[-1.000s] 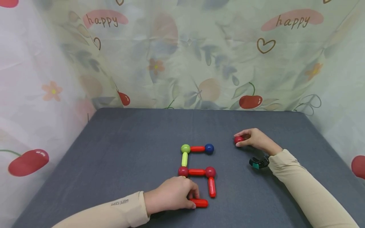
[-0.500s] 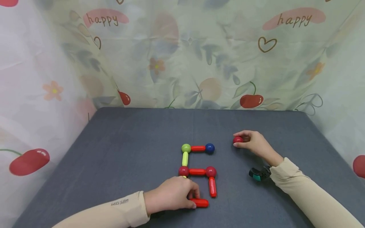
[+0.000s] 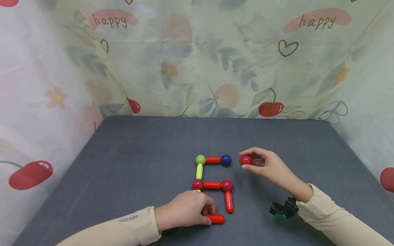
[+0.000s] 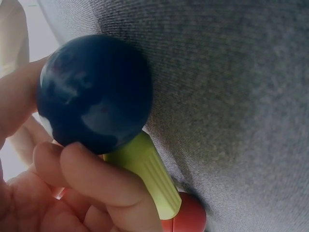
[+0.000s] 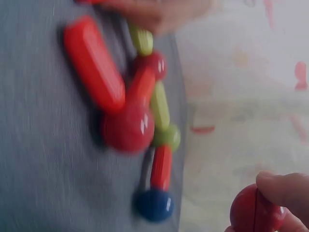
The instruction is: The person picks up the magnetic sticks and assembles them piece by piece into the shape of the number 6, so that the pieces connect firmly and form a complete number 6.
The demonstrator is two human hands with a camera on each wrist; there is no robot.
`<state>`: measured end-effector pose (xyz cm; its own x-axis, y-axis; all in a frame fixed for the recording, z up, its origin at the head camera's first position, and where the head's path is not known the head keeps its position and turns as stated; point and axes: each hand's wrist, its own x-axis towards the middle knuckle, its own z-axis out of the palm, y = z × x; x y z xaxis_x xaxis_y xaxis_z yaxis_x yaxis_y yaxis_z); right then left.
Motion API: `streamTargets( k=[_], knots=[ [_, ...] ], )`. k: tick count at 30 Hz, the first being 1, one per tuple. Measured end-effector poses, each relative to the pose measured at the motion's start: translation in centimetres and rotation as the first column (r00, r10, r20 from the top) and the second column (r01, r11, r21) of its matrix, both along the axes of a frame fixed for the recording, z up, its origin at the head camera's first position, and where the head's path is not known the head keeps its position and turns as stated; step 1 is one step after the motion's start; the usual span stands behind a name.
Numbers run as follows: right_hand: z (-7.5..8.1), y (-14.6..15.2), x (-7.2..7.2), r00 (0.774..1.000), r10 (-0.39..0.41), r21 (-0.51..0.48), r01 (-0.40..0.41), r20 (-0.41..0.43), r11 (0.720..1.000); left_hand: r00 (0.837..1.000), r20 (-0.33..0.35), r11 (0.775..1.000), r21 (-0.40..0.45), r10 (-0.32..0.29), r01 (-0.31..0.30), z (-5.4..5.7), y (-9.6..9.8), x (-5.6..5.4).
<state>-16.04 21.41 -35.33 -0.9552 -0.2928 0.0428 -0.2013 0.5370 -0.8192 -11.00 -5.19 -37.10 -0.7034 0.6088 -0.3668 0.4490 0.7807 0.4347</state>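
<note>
My right hand [image 3: 271, 165] pinches a dark red ball [image 3: 245, 160] between thumb and fingers, just right of a blue ball [image 3: 226, 160]. My left hand [image 3: 188, 209] grips another blue ball [image 4: 96, 94], hidden under it in the head view; a yellow-green rod [image 4: 147, 169] runs from that ball. A red rod [image 3: 216, 219] sticks out to the right by the left thumb. The joined figure on the table has a green ball [image 3: 200, 160], a top red rod [image 3: 213, 160], a left red ball [image 3: 198, 185], a middle red rod [image 3: 212, 185] and a right red ball [image 3: 227, 185].
From the right red ball, a red rod [image 3: 229, 202] points toward the front, its lower end close to the rod by the left hand. A dark grey cloth covers the table [image 3: 138, 153]. A patterned curtain [image 3: 184, 61] hangs behind and at both sides.
My right hand has moved left and nearer with the dark red ball, closing toward the top blue ball. The left hand and the joined figure have stayed in place.
</note>
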Motion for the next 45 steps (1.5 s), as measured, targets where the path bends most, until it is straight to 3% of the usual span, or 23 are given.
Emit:
streamTargets(
  k=[7,14,18,23,27,34,45],
  knots=[
    [0.1,-1.7,2.5,0.993,0.117,-0.042,-0.117,-0.011,0.992,1.000,0.005,1.000,0.001,0.001,-0.001,-0.1,-0.1,-0.1],
    [-0.5,-2.8,4.0,0.973,0.219,-0.018,-0.218,0.066,0.976,1.000,0.000,1.000,0.006,-0.007,0.007,0.0,0.0,-0.1],
    [-1.0,-3.1,4.8,0.950,0.274,-0.002,-0.276,0.151,0.961,1.000,0.012,1.000,0.002,-0.003,0.003,0.0,0.1,-0.1],
    [-1.9,-3.3,5.4,0.902,0.304,-0.016,-0.314,0.305,0.949,1.000,0.025,1.000,0.004,0.003,-0.003,0.1,0.0,-0.1],
    [-2.5,-3.3,5.8,0.877,0.322,-0.032,-0.333,0.357,0.943,1.000,0.022,1.000,0.005,0.004,-0.005,0.0,0.0,0.0],
    [-3.5,-3.1,6.3,0.863,0.348,-0.021,-0.366,0.366,0.930,1.000,0.009,1.000,-0.005,0.002,-0.002,0.0,0.0,0.0],
    [-3.8,-3.2,6.5,0.870,0.344,-0.010,-0.364,0.353,0.931,0.999,0.046,0.999,0.036,0.029,-0.030,-0.3,-0.2,0.0]
  ],
)
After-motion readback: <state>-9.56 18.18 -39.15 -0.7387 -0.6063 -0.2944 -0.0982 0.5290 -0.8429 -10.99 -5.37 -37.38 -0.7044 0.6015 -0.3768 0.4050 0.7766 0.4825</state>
